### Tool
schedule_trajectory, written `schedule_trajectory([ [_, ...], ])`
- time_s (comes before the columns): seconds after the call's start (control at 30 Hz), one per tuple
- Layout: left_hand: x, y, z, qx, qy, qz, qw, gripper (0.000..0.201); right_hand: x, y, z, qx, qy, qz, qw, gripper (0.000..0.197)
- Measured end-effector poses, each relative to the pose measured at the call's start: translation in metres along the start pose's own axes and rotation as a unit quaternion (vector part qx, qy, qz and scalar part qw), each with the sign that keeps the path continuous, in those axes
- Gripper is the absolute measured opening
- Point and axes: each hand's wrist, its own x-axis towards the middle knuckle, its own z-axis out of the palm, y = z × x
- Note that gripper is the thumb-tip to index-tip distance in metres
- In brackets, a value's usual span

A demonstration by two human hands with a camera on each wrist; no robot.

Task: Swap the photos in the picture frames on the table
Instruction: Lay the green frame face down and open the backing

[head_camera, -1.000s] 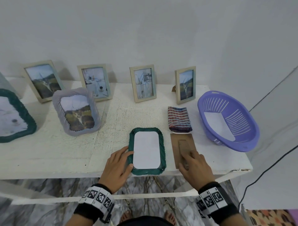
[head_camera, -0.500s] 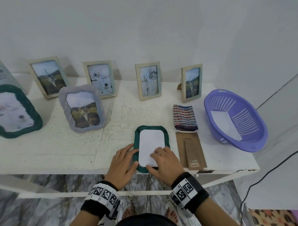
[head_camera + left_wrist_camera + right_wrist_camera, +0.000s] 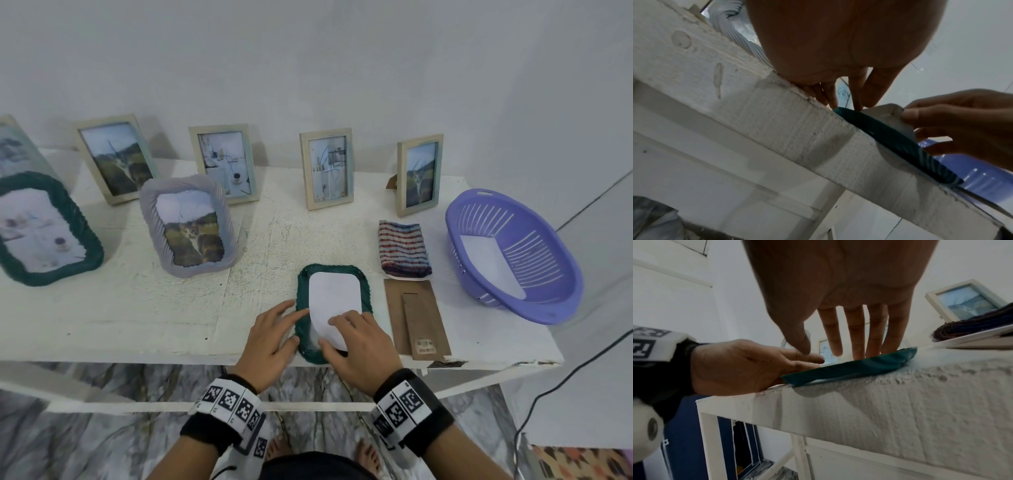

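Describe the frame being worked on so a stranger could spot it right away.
On the white table, look at the near edge, between the two hands. The green frame lies flat, face down, with a white photo back showing; the other frames stand upright showing pictures.

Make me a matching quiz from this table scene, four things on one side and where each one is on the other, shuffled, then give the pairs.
Things:
1. white photo
2. brown backing board
3. striped cloth
4. purple basket

Places:
A. far right of the table
B. lying flat, right of the green frame
C. in the green frame, corner lifted by the right hand
D. just behind the backing board

Pairs: 1-C, 2-B, 3-D, 4-A
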Motion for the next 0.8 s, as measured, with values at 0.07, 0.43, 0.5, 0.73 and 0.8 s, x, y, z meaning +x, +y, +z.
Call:
schedule_trajectory([
  [0.07, 0.0, 0.0, 0.002, 0.031, 0.015, 0.004, 0.999, 0.053, -0.002, -0.001, -0.002, 0.031, 0.015, 0.013, 0.999, 0.036],
  [0.43, -0.001, 0.0, 0.005, 0.075, 0.026, 0.02, 0.997, 0.048, -0.013, 0.016, -0.03, 0.192, 0.13, 0.103, 0.967, 0.01],
  [0.5, -0.001, -0.002, 0.005, 0.069, 0.021, 0.017, 0.997, 0.047, -0.021, 0.027, -0.044, 0.183, 0.167, 0.133, 0.96, 0.013],
  [0.73, 0.004, 0.006, -0.004, 0.03, 0.011, -0.013, 0.999, 0.043, -0.07, 0.096, -0.074, 0.216, 0.197, 0.289, 0.912, 0.018],
  [0.8, 0.014, 0.018, -0.004, 0.035, 0.024, -0.001, 0.999, 0.044, -0.087, 0.112, -0.08, 0.27, 0.192, 0.326, 0.885, 0.013],
])
